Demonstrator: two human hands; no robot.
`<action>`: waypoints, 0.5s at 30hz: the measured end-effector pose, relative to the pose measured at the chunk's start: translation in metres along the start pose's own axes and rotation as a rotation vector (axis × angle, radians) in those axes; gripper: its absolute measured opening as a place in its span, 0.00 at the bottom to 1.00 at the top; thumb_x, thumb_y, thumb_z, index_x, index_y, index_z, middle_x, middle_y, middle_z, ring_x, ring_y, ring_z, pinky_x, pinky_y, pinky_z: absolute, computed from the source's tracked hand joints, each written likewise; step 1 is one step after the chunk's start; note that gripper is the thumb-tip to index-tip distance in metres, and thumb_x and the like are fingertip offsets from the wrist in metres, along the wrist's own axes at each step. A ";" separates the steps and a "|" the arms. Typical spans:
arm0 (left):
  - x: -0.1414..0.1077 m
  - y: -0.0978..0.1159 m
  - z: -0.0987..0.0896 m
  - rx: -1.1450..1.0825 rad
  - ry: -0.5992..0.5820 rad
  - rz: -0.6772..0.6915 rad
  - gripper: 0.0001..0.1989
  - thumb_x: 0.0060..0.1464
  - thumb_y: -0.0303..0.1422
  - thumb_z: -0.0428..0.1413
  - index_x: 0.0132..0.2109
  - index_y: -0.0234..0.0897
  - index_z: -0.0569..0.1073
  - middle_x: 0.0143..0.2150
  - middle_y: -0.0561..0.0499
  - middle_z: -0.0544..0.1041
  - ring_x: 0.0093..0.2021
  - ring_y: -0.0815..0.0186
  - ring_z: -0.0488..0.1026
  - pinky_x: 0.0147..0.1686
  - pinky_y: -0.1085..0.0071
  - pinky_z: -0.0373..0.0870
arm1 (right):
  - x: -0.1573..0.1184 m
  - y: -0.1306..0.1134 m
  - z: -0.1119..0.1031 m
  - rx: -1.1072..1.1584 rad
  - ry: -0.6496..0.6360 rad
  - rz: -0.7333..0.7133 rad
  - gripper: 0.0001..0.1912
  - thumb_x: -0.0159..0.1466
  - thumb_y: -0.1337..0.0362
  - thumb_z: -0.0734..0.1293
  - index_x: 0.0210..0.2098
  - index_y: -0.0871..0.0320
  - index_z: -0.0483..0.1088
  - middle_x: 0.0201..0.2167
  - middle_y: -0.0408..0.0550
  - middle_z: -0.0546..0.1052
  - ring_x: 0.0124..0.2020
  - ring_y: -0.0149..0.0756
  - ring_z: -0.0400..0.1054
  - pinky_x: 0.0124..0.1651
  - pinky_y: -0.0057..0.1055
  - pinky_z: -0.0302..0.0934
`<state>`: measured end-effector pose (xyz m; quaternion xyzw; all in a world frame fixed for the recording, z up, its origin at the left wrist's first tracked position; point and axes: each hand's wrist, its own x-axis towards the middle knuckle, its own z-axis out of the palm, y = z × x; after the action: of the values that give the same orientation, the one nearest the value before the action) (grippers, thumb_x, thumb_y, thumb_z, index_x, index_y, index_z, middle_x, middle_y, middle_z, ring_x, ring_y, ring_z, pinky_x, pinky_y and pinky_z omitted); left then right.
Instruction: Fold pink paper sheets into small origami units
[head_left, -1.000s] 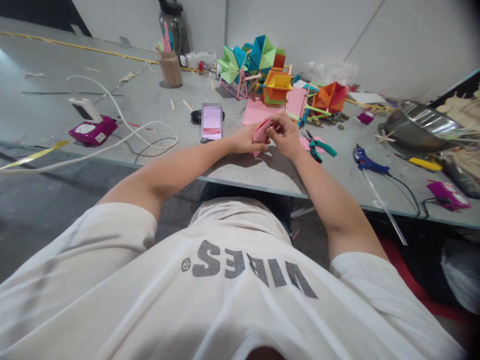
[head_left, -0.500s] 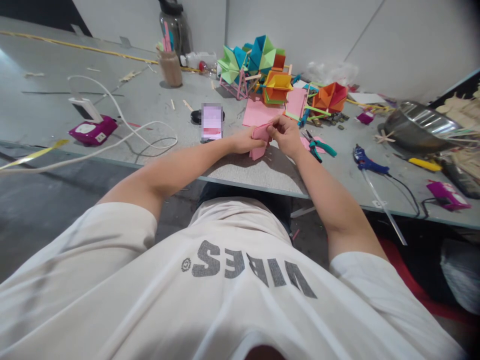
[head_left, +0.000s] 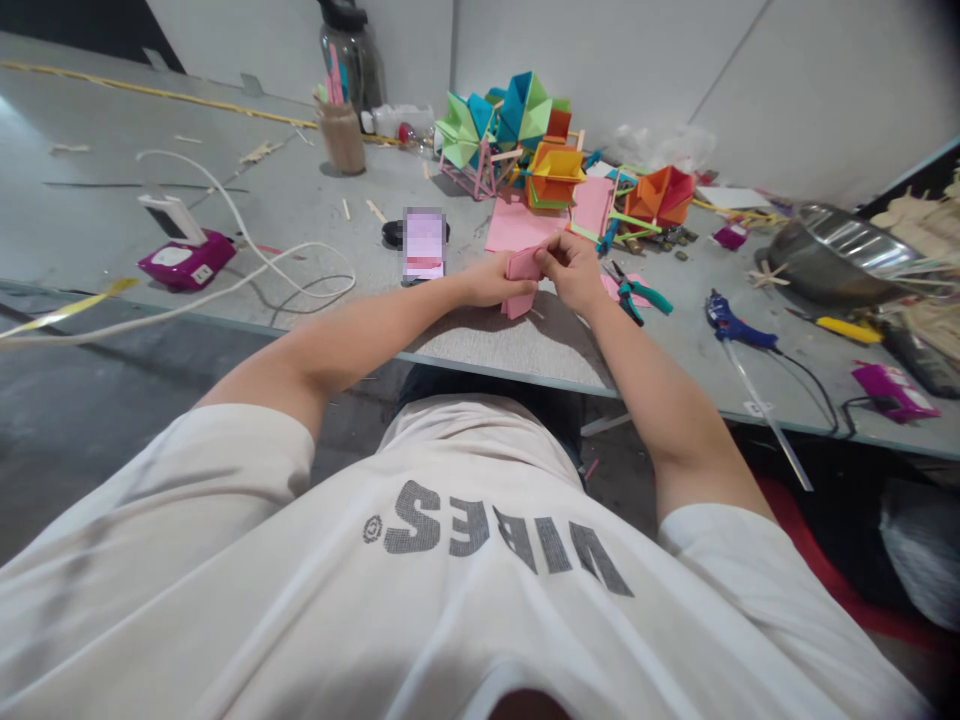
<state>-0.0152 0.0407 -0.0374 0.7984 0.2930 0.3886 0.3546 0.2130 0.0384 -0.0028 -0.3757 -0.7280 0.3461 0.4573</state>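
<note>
Grey tabletop (head_left: 517, 350): working strip along the front edge, folded pink paper (head_left: 521, 285) held just behind it. Left hand (head_left: 487, 280) closed round its left side; right hand (head_left: 576, 272) pinches its upper right, fingertips together. Phone (head_left: 424, 243) near left, pliers (head_left: 657, 298) near right.

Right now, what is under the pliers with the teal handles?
Pink paper shows under the pliers, between and beside their handles. Whatever lies directly beneath the tool is covered.

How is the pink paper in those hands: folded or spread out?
Folded: the pink paper is a narrow, layered piece with creased edges, held by the left hand and right hand.
</note>
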 end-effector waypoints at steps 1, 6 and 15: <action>0.000 -0.001 0.000 0.007 0.004 -0.001 0.14 0.61 0.39 0.76 0.39 0.45 0.77 0.35 0.53 0.76 0.36 0.59 0.73 0.46 0.56 0.78 | 0.000 0.002 0.000 0.002 0.002 -0.010 0.39 0.67 0.25 0.90 0.37 0.47 0.73 0.32 0.45 0.71 0.39 0.46 0.73 0.43 0.45 0.78; 0.001 -0.006 -0.001 0.013 0.011 -0.024 0.11 0.63 0.37 0.75 0.41 0.45 0.79 0.37 0.52 0.77 0.37 0.57 0.74 0.48 0.54 0.78 | 0.000 0.008 -0.003 -0.041 0.010 -0.015 0.41 0.65 0.18 0.87 0.38 0.45 0.73 0.31 0.45 0.71 0.37 0.47 0.69 0.42 0.47 0.76; -0.001 0.000 -0.001 0.032 -0.005 -0.048 0.12 0.62 0.37 0.75 0.44 0.44 0.79 0.39 0.51 0.77 0.39 0.57 0.75 0.49 0.56 0.75 | -0.003 0.001 -0.003 -0.120 -0.013 -0.031 0.43 0.69 0.15 0.83 0.37 0.46 0.70 0.31 0.44 0.70 0.35 0.45 0.65 0.40 0.43 0.65</action>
<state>-0.0163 0.0396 -0.0374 0.7978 0.3172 0.3732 0.3515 0.2169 0.0369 -0.0041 -0.3890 -0.7560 0.2974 0.4344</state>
